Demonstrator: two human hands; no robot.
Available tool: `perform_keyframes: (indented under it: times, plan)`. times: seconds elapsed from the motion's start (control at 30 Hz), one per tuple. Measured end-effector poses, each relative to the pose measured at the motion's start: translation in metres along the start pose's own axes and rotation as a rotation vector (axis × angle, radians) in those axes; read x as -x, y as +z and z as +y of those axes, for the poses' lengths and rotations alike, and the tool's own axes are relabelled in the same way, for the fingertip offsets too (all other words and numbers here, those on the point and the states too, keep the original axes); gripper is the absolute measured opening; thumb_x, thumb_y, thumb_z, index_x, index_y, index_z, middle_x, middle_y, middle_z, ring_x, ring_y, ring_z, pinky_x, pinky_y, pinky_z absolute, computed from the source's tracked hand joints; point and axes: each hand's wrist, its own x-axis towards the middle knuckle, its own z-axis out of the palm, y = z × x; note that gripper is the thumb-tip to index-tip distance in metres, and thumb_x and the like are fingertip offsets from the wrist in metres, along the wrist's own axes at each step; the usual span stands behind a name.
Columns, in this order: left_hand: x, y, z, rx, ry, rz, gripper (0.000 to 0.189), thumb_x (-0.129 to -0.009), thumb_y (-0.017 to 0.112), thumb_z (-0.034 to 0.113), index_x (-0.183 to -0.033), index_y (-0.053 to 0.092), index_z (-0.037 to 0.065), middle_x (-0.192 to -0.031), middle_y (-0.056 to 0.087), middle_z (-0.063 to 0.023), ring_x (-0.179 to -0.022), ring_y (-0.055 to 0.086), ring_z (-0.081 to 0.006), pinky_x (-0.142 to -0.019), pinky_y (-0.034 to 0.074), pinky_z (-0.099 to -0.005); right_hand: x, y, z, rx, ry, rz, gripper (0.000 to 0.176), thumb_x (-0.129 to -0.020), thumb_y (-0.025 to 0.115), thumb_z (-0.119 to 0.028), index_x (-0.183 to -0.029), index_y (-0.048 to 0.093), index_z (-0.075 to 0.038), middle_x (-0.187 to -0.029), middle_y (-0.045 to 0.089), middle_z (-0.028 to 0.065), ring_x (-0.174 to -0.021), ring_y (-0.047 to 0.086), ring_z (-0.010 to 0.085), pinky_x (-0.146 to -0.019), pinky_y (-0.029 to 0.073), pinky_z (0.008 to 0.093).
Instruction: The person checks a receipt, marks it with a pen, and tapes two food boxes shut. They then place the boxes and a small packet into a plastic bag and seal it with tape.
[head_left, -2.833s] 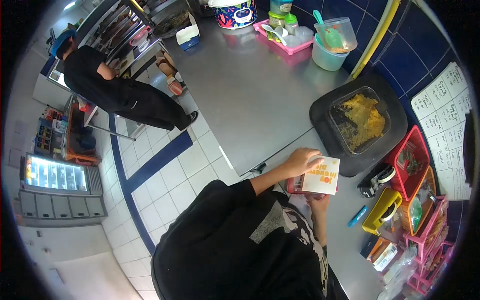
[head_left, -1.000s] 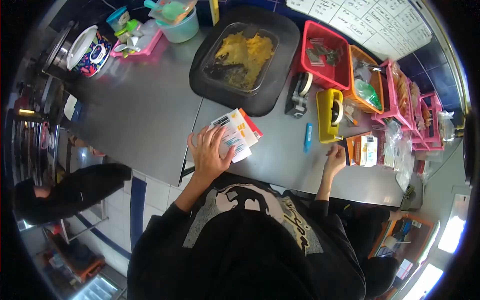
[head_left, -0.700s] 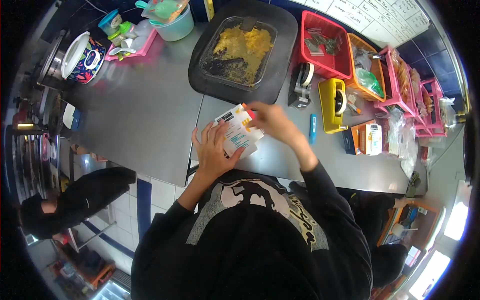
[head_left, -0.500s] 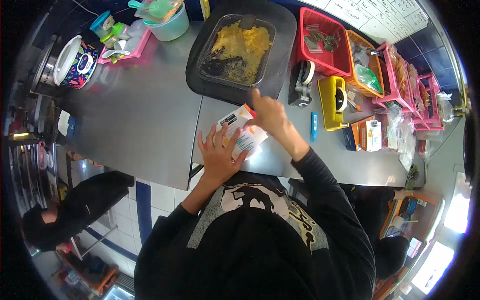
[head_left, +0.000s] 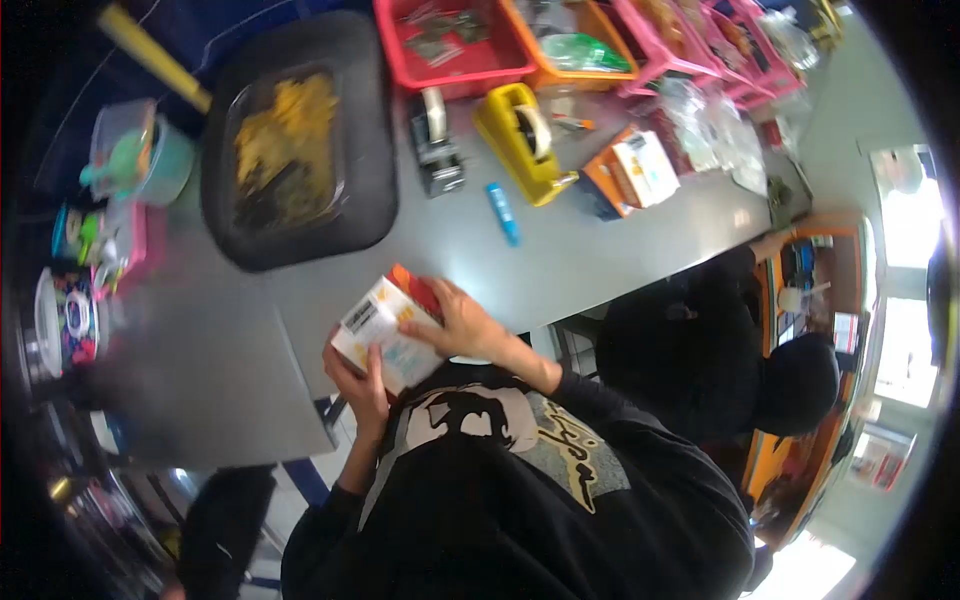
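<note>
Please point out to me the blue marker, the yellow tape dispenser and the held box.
Blue marker (head_left: 503,213), head view: middle of barrel.
Yellow tape dispenser (head_left: 502,142), head view: side of body.
Held box (head_left: 374,321), head view: white printed face.

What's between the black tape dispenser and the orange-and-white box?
The yellow tape dispenser, between the black dispenser and the orange-and-white box, in the head view. The blue marker lies off that line, nearer the person.

You're in a food-prep kitchen: steel counter (head_left: 200,370), pan of yellow food (head_left: 290,150) at eleven o'clock, packaged goods (head_left: 700,125) at one
</note>
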Motion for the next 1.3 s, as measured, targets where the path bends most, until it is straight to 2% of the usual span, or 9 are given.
perform_keyframes:
  times: [0.3, 0.47, 0.63, 0.77, 0.8, 0.83, 0.93, 1.17, 1.3]
  plan:
    - [0.015, 0.222, 0.007, -0.103, 0.239, -0.252, 0.063, -0.083, 0.065, 0.013, -0.134, 0.032, -0.001, -0.132, 0.034, -0.0175, -0.123, 0.036, -0.0295, -0.105, 0.027, -0.0410, 0.087, -0.226, 0.128, -0.210, 0.255, 0.197, 0.050, -0.084, 0.067, -0.034, -0.116, 0.056, 0.002, -0.099, 0.064, 0.0226, -0.088, 0.066, 0.0301, -0.077, 0.052, 0.0384]
    - [0.036, 0.307, 0.031, 0.024, 0.125, -0.302, 0.068, -0.085, 0.063, 0.013, -0.138, 0.022, 0.000, -0.135, 0.031, -0.0186, -0.126, 0.034, -0.0282, -0.106, 0.027, -0.0420, 0.067, -0.483, 0.268, 0.033, 0.136, 1.114, 0.016, -0.089, 0.053, -0.008, -0.098, 0.064, -0.001, -0.078, 0.066, 0.0096, -0.069, 0.060, 0.0132, -0.062, 0.049, 0.0294]
    - [0.047, 0.338, 0.049, -0.002, 0.264, -0.164, 0.059, -0.087, 0.052, 0.012, -0.137, 0.024, -0.002, -0.135, 0.032, -0.0213, -0.122, 0.038, -0.0306, -0.104, 0.031, -0.0425, 0.023, -0.652, 0.424, 0.312, -0.008, 1.539, 0.026, -0.079, 0.043, 0.005, -0.096, 0.063, -0.001, -0.088, 0.066, 0.0160, -0.083, 0.063, 0.0297, -0.077, 0.048, 0.0363]
    - [-0.011, 0.277, 0.034, -0.681, 0.929, 0.127, 0.032, -0.101, 0.035, 0.020, -0.111, 0.062, 0.006, -0.133, 0.041, -0.0278, -0.105, 0.051, -0.0372, -0.086, 0.045, -0.0484, -0.009, -0.678, 0.524, 0.320, 0.155, 1.285, 0.018, -0.075, 0.047, 0.003, -0.088, 0.058, 0.003, -0.085, 0.060, 0.0216, -0.082, 0.059, 0.0361, -0.076, 0.047, 0.0437]
    - [-0.020, 0.282, 0.053, -0.677, 0.984, 0.168, 0.031, -0.100, 0.036, 0.020, -0.112, 0.061, 0.005, -0.133, 0.040, -0.0274, -0.106, 0.050, -0.0366, -0.087, 0.044, -0.0479, -0.021, -0.673, 0.533, 0.590, 0.094, 1.475, 0.013, -0.075, 0.050, 0.001, -0.087, 0.057, 0.000, -0.087, 0.058, 0.0216, -0.080, 0.057, 0.0392, -0.074, 0.046, 0.0460]
    - [-0.033, 0.304, 0.081, -0.637, 0.982, 0.175, 0.030, -0.099, 0.037, 0.019, -0.113, 0.059, 0.004, -0.133, 0.040, -0.0269, -0.107, 0.049, -0.0361, -0.088, 0.043, -0.0473, -0.002, -0.675, 0.489, 0.547, 0.406, 1.165, 0.014, -0.074, 0.055, -0.003, -0.088, 0.057, -0.001, -0.092, 0.058, 0.0203, -0.083, 0.058, 0.0394, -0.073, 0.048, 0.0451]
    - [-0.051, 0.363, 0.133, -0.488, 0.925, 0.182, 0.030, -0.095, 0.040, 0.019, -0.115, 0.053, 0.001, -0.133, 0.039, -0.0255, -0.110, 0.047, -0.0343, -0.092, 0.040, -0.0458, -0.012, -0.674, 0.482, 0.516, 0.557, 1.210, 0.015, -0.073, 0.061, -0.006, -0.088, 0.065, -0.006, -0.084, 0.064, 0.0151, -0.085, 0.064, 0.0316, -0.069, 0.053, 0.0392]
    - [-0.059, 0.515, 0.201, -0.114, 0.769, -0.480, 0.042, -0.087, 0.048, 0.017, -0.122, 0.041, -0.006, -0.133, 0.037, -0.0222, -0.118, 0.042, -0.0302, -0.100, 0.033, -0.0422, -0.005, -0.688, 0.469, 0.732, 0.608, 1.002, 0.011, -0.076, 0.060, -0.008, -0.086, 0.065, -0.007, -0.080, 0.066, 0.0127, -0.081, 0.066, 0.0293, -0.067, 0.053, 0.0376]
    - [-0.039, 0.618, 0.233, -0.240, 0.954, -0.920, 0.035, -0.080, 0.055, 0.008, -0.112, 0.046, -0.002, -0.128, 0.042, -0.0199, -0.119, 0.043, -0.0296, -0.102, 0.032, -0.0409, -0.007, -0.697, 0.456, 0.523, 0.516, 1.331, 0.007, -0.080, 0.057, -0.009, -0.083, 0.060, -0.004, -0.080, 0.065, 0.0159, -0.075, 0.066, 0.0312, -0.066, 0.052, 0.0406]
